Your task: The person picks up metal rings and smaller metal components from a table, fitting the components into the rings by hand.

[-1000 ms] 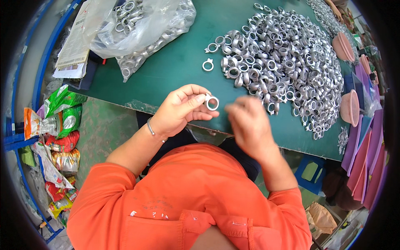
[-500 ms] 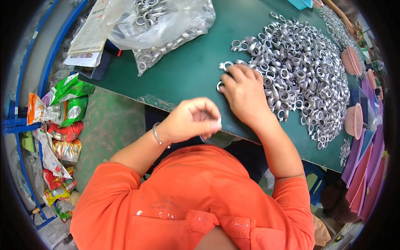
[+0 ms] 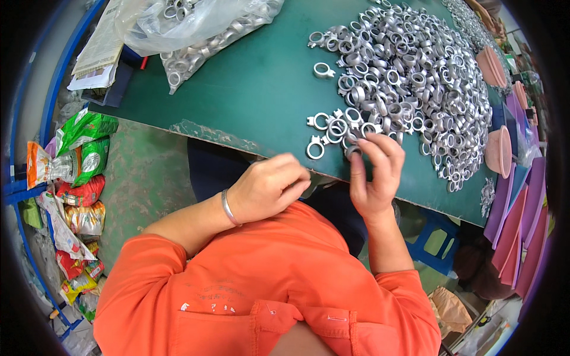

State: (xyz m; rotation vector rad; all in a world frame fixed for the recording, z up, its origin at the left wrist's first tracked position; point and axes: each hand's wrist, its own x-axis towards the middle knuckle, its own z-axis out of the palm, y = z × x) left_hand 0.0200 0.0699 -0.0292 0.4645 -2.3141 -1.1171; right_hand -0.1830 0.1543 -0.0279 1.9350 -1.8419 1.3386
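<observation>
Right hand (image 3: 380,172) is now sitting closer to the tabletop's (image 3: 237,89) near edge, fingers pinching a metal ring (image 3: 352,151) beside the pile (image 3: 415,89). Ring is probably feeling light, stiff, slick; outer rim likely offering best hold. Fingertips are partly hiding it. Left hand (image 3: 270,185) is curling inward; cannot tell whether it's gripping anything.

Silver rings (image 3: 409,83), green table (image 3: 249,98), orange shirt (image 3: 267,261)
</observation>
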